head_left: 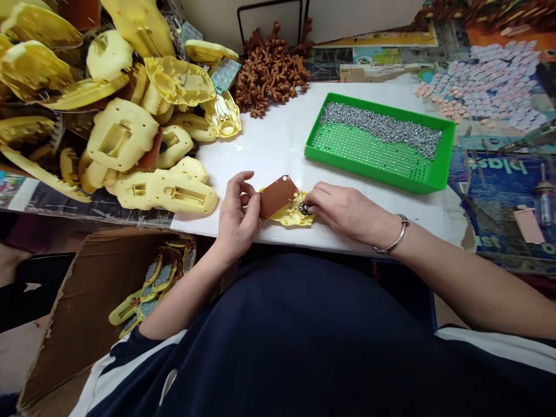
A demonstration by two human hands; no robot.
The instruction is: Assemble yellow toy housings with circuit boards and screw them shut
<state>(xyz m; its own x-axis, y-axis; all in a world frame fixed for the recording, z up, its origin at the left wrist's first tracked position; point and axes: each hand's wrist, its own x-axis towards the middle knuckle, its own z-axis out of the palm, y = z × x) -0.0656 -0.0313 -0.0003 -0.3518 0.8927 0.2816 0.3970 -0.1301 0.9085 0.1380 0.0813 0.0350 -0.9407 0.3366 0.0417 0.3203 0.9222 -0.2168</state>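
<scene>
My left hand [237,211] pinches the left edge of a brown circuit board [278,197] and tilts it up over a yellow plastic shell [293,217] lying on the white table [278,145]. My right hand [343,209] rests on the table just right of the shell, its fingertips closed on a small dark round part [305,208] joined to the board by thin wires. A metal bangle sits on the right wrist.
A heap of yellow plastic shells [125,110] fills the left. A pile of brown plastic pieces [271,69] lies at the back. A green tray [443,168] holding several metal screws stands right. A cardboard box [78,313] with assembled shells sits below left.
</scene>
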